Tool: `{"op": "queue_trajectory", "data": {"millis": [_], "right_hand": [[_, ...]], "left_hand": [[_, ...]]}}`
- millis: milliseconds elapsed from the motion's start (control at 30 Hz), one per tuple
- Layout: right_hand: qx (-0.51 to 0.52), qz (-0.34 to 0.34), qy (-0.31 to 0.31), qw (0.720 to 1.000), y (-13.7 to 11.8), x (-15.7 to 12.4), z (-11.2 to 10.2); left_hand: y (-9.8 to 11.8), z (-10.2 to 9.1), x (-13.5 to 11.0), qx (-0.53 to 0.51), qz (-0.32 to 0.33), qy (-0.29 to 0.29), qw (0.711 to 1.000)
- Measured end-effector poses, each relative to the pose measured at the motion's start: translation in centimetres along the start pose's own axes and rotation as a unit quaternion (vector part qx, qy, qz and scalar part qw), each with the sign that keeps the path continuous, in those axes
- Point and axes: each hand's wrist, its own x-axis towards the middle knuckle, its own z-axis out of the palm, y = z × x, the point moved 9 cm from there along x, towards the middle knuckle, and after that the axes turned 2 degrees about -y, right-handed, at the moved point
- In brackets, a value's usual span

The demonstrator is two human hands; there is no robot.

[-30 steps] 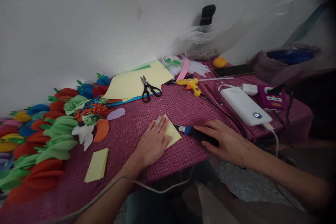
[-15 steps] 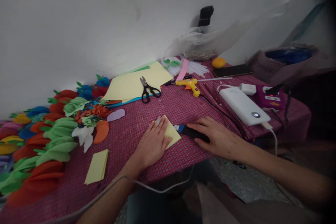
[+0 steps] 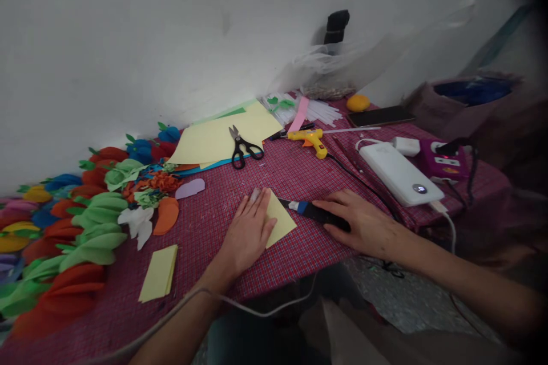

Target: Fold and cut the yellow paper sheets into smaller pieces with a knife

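Note:
My left hand (image 3: 247, 234) lies flat with fingers stretched out on a folded pale yellow paper (image 3: 280, 221) on the red checked tablecloth (image 3: 295, 174). My right hand (image 3: 362, 221) is curled over the dark handle of a utility knife (image 3: 310, 210) with a blue collar. The knife's tip touches the right edge of the yellow paper.
Black scissors (image 3: 242, 146) rest on yellow sheets (image 3: 214, 137). A yellow glue gun (image 3: 310, 138), white power bank (image 3: 398, 172), phone (image 3: 379, 116) and purple power strip (image 3: 440, 162) sit at the right. Paper flowers (image 3: 81, 222) crowd the left; a yellow paper stack (image 3: 158, 272) lies near the front edge.
The knife under my right hand has shifted slightly left toward the yellow paper, its tip now at the paper's edge. My left hand stays pressed on the paper.

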Motion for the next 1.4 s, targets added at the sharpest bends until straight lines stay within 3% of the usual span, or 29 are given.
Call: {"op": "queue_trajectory", "data": {"millis": [1400], "right_hand": [[-0.024, 0.014, -0.003, 1.0, -0.4, 2.1, 1.0]], "left_hand": [[-0.3, 0.8, 0.2, 0.016, -0.005, -0.019, 1.0]]}}
